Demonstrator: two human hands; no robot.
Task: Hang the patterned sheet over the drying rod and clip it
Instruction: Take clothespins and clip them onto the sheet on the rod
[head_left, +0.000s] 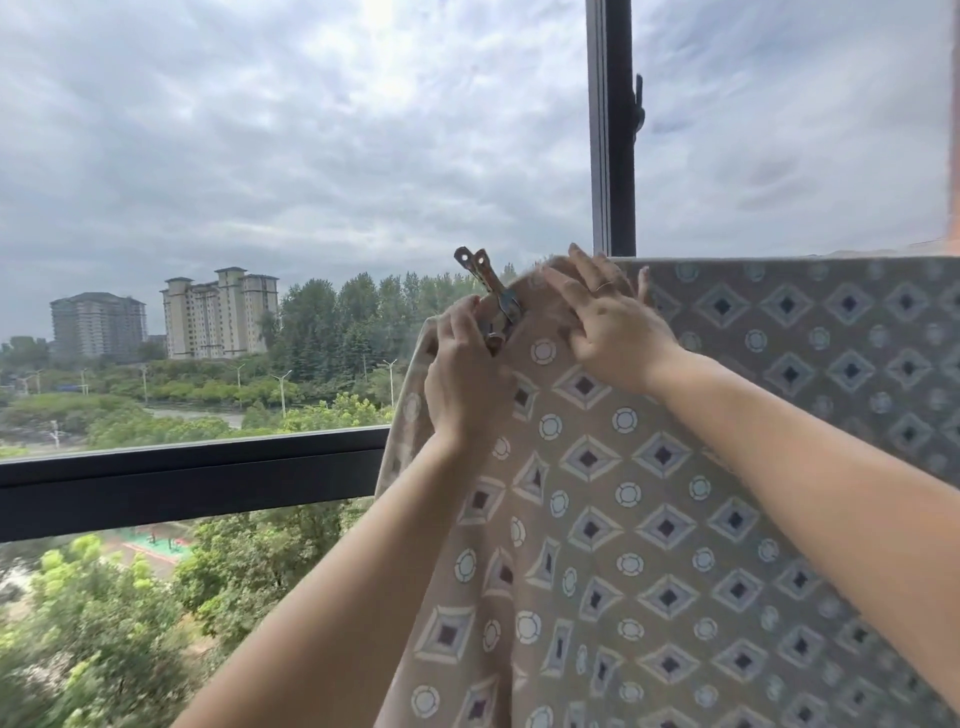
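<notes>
A beige sheet (613, 525) patterned with diamonds and circles hangs over a horizontal rod that the cloth fully hides. Its top fold runs right across the view. A metal clip (493, 293) stands tilted at the sheet's upper left corner, its handles pointing up and left, its jaws at the bunched cloth. My left hand (467, 384) is closed around the clip's lower part and the sheet's edge. My right hand (608, 322) presses flat on the fold just right of the clip, fingers spread over the top.
A large window lies right behind the sheet. A dark vertical frame post (613, 130) rises above the fold and a dark horizontal rail (182, 478) crosses at left. Trees and tall buildings (218, 312) lie far outside.
</notes>
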